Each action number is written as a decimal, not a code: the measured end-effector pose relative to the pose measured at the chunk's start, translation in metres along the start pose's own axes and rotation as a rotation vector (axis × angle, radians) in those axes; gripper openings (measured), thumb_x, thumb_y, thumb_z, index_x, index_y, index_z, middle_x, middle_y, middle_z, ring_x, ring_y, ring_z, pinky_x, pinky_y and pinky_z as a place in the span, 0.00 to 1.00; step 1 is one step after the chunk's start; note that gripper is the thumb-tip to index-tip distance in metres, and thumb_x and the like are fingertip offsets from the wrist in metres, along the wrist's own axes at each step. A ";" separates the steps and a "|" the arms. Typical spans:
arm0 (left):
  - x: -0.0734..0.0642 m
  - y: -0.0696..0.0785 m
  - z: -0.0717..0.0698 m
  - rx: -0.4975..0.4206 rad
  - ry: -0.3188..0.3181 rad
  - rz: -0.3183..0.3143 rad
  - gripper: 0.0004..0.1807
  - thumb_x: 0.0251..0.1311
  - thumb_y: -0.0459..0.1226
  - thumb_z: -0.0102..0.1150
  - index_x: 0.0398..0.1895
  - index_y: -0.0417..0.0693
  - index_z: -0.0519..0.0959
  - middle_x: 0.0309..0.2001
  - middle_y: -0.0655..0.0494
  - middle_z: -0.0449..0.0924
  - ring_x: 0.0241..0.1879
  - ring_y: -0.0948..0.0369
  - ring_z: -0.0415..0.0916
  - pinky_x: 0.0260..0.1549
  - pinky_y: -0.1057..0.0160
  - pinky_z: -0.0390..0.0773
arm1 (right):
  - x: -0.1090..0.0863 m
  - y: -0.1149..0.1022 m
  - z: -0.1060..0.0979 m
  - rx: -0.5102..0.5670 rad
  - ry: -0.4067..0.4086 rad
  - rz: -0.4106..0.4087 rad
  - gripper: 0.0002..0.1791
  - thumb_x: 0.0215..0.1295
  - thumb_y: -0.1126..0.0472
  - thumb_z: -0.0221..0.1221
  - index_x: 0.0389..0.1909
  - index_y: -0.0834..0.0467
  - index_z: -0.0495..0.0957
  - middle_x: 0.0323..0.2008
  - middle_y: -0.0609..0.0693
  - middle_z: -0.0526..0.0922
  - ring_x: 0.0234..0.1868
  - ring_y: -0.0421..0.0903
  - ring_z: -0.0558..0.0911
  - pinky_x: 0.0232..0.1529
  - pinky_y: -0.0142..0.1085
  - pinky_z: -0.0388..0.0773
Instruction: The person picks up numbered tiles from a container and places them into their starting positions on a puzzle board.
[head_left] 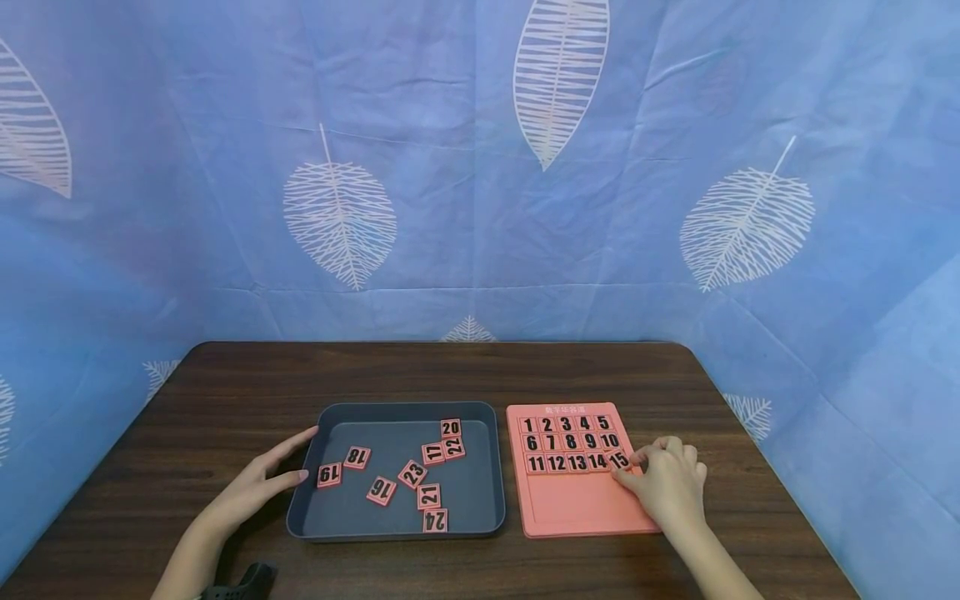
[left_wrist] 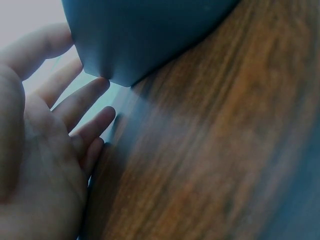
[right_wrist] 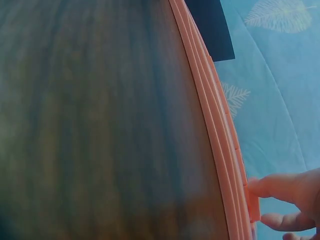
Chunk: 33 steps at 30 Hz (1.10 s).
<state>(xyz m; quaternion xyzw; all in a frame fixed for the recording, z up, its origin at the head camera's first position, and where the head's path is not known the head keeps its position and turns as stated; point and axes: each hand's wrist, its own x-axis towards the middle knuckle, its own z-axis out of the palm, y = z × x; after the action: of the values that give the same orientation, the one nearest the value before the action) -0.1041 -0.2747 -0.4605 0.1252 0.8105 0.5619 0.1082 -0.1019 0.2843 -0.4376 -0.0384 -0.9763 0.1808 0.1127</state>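
Blue cloth [head_left: 450, 242] with white leaf prints hung along the far left, beyond the left hand [head_left: 255, 485], and ran on behind the table to the far right, creased and wrinkled throughout. Dark brown wood-grain table [head_left: 420, 371], far corners rounded, lay under both hands. Black band [head_left: 243, 583] sat on the wrist just behind the left hand. Left hand was spread, fingers mostly straight, thumb and index finger at the near side wall of the grey tray [head_left: 348, 518]; left wrist view showed fingertips at the tray's outer wall and brown wood grain beside it. Tray stood just right of the left hand, flat on the wood. In it, nearest that hand, tile 19 [head_left: 329, 475] and tile 18 [head_left: 357, 457]; farther right, tile 16 [head_left: 382, 491], tile 23 [head_left: 412, 474], tile 21 [head_left: 429, 497], tile 24 [head_left: 435, 521], tile 17 [head_left: 432, 453], tile 20 [head_left: 450, 427] and tile 22 [head_left: 453, 448], turned various ways. Next, left of the right hand and partly under it, pink board [head_left: 570, 507] lay on the same wood, tiles 1 to 14 in rows over its farther part. Tile 15 [head_left: 618, 461] was at the right hand's fingertips, at the right end of the third row, skewed against its neighbours. Right hand [head_left: 673, 485] pinched tile 15 between thumb and index finger, over the board's right edge. Right of that hand, more bare wood, then the cloth again with a leaf print past the table edge.
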 end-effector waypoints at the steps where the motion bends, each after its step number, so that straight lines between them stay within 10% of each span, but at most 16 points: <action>1: 0.000 0.000 0.000 0.000 -0.002 0.003 0.34 0.69 0.37 0.52 0.75 0.45 0.54 0.73 0.37 0.47 0.69 0.34 0.41 0.55 0.30 0.56 | 0.000 0.000 0.000 0.001 -0.007 0.007 0.15 0.45 0.53 0.74 0.26 0.60 0.82 0.42 0.65 0.71 0.43 0.63 0.65 0.38 0.54 0.58; 33: 0.000 -0.001 -0.001 -0.005 -0.021 0.035 0.33 0.70 0.35 0.49 0.75 0.45 0.53 0.73 0.37 0.45 0.69 0.34 0.41 0.55 0.32 0.59 | 0.003 0.001 0.002 -0.008 -0.022 0.032 0.16 0.48 0.53 0.73 0.31 0.60 0.83 0.42 0.65 0.71 0.43 0.63 0.65 0.38 0.54 0.58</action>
<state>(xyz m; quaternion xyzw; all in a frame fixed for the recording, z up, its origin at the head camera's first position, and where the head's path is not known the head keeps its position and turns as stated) -0.1049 -0.2762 -0.4613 0.1453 0.8056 0.5643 0.1071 -0.1050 0.2845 -0.4389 -0.0523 -0.9775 0.1790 0.0991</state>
